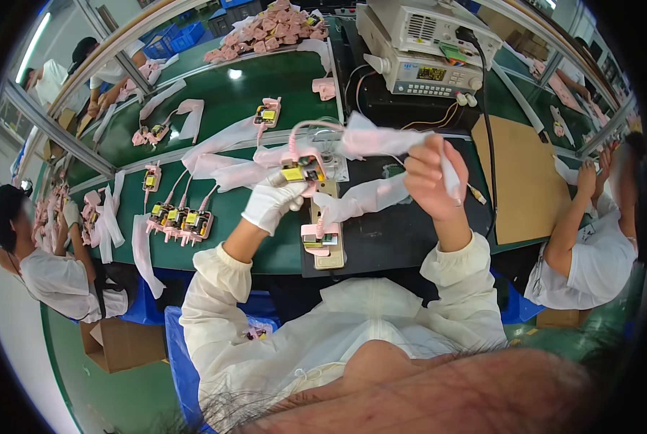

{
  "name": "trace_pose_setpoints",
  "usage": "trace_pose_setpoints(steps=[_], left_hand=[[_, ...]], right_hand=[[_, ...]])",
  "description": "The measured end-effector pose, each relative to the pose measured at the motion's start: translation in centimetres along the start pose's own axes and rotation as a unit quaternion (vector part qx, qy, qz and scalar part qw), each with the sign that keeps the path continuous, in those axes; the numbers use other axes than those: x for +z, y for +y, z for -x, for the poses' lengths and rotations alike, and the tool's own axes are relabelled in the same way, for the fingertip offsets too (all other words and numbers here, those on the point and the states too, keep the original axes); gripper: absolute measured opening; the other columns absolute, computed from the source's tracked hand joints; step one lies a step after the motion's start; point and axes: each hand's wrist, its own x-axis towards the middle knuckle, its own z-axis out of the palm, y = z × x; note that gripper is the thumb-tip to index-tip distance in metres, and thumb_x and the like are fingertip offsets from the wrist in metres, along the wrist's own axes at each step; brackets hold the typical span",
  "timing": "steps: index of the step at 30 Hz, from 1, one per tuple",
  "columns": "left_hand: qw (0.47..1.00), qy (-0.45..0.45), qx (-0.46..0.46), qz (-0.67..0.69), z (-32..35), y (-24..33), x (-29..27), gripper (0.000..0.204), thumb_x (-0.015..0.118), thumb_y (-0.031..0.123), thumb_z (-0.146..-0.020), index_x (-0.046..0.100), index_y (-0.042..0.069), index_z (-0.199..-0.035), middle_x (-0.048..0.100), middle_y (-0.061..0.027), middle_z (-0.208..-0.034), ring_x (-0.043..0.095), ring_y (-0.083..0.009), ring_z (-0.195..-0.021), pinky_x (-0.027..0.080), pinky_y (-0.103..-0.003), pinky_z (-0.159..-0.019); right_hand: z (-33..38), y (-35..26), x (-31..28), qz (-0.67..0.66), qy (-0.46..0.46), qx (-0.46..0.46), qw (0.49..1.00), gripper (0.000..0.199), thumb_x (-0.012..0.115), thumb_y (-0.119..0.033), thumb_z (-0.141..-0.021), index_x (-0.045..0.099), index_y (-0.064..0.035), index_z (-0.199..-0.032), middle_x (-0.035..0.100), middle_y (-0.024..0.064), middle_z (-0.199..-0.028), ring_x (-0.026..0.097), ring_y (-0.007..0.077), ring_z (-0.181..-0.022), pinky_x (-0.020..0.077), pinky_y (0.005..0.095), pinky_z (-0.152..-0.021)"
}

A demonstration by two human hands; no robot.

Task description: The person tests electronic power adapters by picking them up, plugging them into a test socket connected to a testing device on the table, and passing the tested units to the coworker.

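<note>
My left hand, in a white glove, grips an opened pink charger with its circuit board and a yellow part exposed. A pink cable arches from this charger into a translucent white sleeve. That sleeve runs to my bare right hand, whose fingers are closed around it, and a white end hangs below them. Under my hands, a second pink charger sits on a beige test fixture. Its wrapped cable stretches right toward my right hand; whether I also hold it is hidden.
Several opened chargers lie to the left, with more wrapped cables. A heap of pink chargers is at the back. Stacked test instruments stand back right, beside a brown cardboard sheet. Co-workers sit on both sides.
</note>
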Motion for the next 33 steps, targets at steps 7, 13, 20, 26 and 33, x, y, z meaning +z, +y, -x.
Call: trace_pose_setpoints(steps=[7, 13, 20, 26, 33], left_hand=[[0.998, -0.002, 0.041, -0.052, -1.8, -4.2, -0.9, 0.029, 0.067, 0.004, -0.078, 0.056, 0.001, -0.104, 0.063, -0.0061, -0.081, 0.055, -0.0081, -0.057, 0.046, -0.020, -0.051], [0.972, 0.047, 0.013, -0.231, -1.7, -3.7, -1.6, 0.034, 0.075, 0.007, -0.068, 0.057, 0.006, -0.098, 0.057, 0.0008, -0.071, 0.051, -0.0042, -0.056, 0.040, -0.018, -0.044], [0.963, 0.026, 0.105, -0.247, -0.5, -4.1, -1.8, 0.037, 0.068, 0.010, -0.076, 0.054, 0.002, -0.109, 0.055, 0.0002, -0.076, 0.052, -0.0056, -0.060, 0.043, -0.019, -0.054], [0.979, -0.086, 0.072, -0.172, 5.3, -3.3, -2.7, 0.038, 0.063, 0.015, -0.079, 0.051, -0.002, -0.110, 0.055, -0.0074, -0.090, 0.050, -0.0104, -0.058, 0.043, -0.022, -0.055], [0.919, -0.028, 0.165, -0.357, 5.6, -6.5, 0.3, 0.048, 0.080, 0.006, -0.063, 0.054, 0.004, -0.103, 0.050, -0.0083, -0.107, 0.057, -0.0158, -0.086, 0.048, -0.026, -0.067]], right_hand=[[3.6, -2.5, -2.0, 0.334, -0.018, 0.050, 0.941, 0.055, 0.032, -0.050, -0.093, 0.054, -0.0026, -0.077, 0.046, 0.0087, -0.059, 0.031, 0.0086, -0.030, 0.0271, 0.0183, -0.027], [3.7, -3.4, -1.3, 0.627, 0.296, -0.036, 0.719, 0.018, 0.054, -0.019, -0.089, 0.056, -0.0023, -0.083, 0.054, 0.0067, -0.073, 0.055, 0.0101, -0.055, 0.0521, 0.0228, -0.057], [5.5, -6.8, -6.5, 0.821, 0.232, -0.098, 0.513, 0.019, 0.060, -0.011, -0.084, 0.059, 0.0013, -0.098, 0.061, 0.0061, -0.084, 0.060, 0.0140, -0.075, 0.0488, 0.0257, -0.068], [5.3, -5.3, -7.2, 0.881, 0.183, -0.075, 0.429, 0.015, 0.058, -0.004, -0.078, 0.058, 0.0014, -0.092, 0.054, 0.0100, -0.088, 0.055, 0.0219, -0.078, 0.0435, 0.0290, -0.068], [3.7, -4.1, -6.4, 0.863, 0.182, -0.269, 0.387, 0.018, 0.056, -0.001, -0.080, 0.057, 0.0008, -0.098, 0.054, 0.0116, -0.091, 0.055, 0.0248, -0.084, 0.0441, 0.0294, -0.073]])
